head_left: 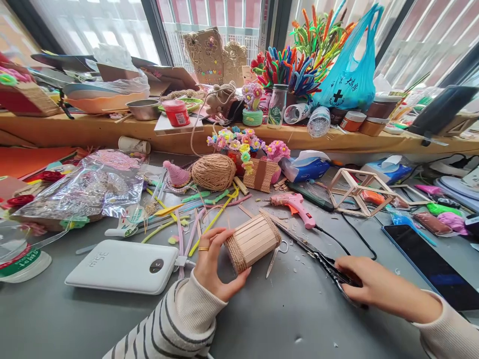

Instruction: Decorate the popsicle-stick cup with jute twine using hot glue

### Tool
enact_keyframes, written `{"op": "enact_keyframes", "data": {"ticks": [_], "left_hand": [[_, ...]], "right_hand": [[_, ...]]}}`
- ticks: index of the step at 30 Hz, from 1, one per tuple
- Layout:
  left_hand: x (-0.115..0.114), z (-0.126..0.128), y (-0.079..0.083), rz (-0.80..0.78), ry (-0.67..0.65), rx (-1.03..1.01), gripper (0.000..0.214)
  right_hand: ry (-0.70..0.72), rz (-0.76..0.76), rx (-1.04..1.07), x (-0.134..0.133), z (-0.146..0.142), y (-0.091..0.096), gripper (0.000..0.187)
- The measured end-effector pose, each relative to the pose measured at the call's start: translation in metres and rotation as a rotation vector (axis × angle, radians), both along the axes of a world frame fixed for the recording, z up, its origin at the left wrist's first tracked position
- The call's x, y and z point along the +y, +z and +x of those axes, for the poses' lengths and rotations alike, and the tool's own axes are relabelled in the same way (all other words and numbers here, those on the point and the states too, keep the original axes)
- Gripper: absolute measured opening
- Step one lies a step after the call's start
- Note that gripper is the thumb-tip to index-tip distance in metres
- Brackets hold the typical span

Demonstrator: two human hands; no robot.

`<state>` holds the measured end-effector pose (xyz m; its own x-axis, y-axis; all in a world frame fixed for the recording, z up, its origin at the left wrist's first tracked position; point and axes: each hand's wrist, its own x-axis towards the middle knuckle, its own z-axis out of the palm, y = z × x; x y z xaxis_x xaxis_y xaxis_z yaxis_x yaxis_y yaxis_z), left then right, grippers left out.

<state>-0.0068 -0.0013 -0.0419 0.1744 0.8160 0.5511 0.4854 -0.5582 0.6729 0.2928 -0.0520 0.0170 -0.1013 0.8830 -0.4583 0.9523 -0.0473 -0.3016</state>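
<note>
My left hand point(217, 264) is closed around one end of a small barrel-shaped holder point(256, 240) made of flat wooden sticks. Twine is wound about both of its ends, and it is tilted on its side over the grey table. In my right hand point(377, 286) is a pair of scissors point(322, 259) with dark handles, their long blades pointing up and left, behind the holder. A small pair of white-handled scissors point(277, 257) lies just right of the holder. Beyond it rests a pink hot glue gun point(294, 207) with a black cord.
A white power bank point(123, 267) lies left of my left hand, and a phone point(430, 262) sits at the right. Farther back are a ball of twine point(213, 172), a wooden stick frame point(361, 192) and a tissue pack point(307, 166). A crowded ledge point(164, 139) runs behind.
</note>
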Motion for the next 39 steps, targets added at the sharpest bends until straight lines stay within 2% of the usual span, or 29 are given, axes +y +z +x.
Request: {"op": "enact_keyframes", "data": {"ticks": [3, 6, 10, 15, 18, 20, 24, 31, 35, 39], "left_hand": [[-0.002, 0.001, -0.002, -0.064, -0.048, -0.038, 0.059], [-0.001, -0.001, -0.005, -0.059, -0.106, -0.034, 0.061], [0.000, -0.002, -0.008, 0.170, -0.153, 0.076, 0.061], [0.002, -0.001, -0.010, 0.396, -0.254, 0.216, 0.054], [0.003, -0.003, -0.006, 0.473, -0.334, 0.269, 0.056], [0.004, -0.004, -0.002, 0.496, -0.369, 0.277, 0.056], [0.006, -0.007, 0.003, 0.486, -0.354, 0.294, 0.057], [0.009, -0.010, 0.001, 0.465, -0.366, 0.341, 0.059], [0.010, -0.011, 0.000, 0.446, -0.381, 0.345, 0.062], [0.010, -0.010, 0.000, 0.438, -0.395, 0.342, 0.063]], "right_hand": [[-0.074, -0.071, 0.223, -0.001, 0.010, 0.003, 0.020], [-0.233, -0.155, 0.407, -0.009, 0.014, 0.006, 0.032], [-0.402, -0.089, 0.556, -0.021, 0.010, 0.007, 0.039], [-0.448, -0.029, 0.648, -0.025, 0.015, 0.007, 0.040], [-0.403, -0.009, 0.661, -0.021, 0.024, 0.008, 0.044], [-0.336, 0.021, 0.693, -0.019, 0.030, 0.009, 0.053], [-0.276, 0.066, 0.746, -0.020, 0.045, 0.008, 0.066], [-0.143, 0.354, 0.380, -0.031, 0.053, 0.013, 0.072], [-0.139, 0.385, 0.323, -0.036, 0.044, 0.019, 0.070], [-0.112, 0.332, 0.297, -0.032, 0.043, 0.024, 0.071]]}}
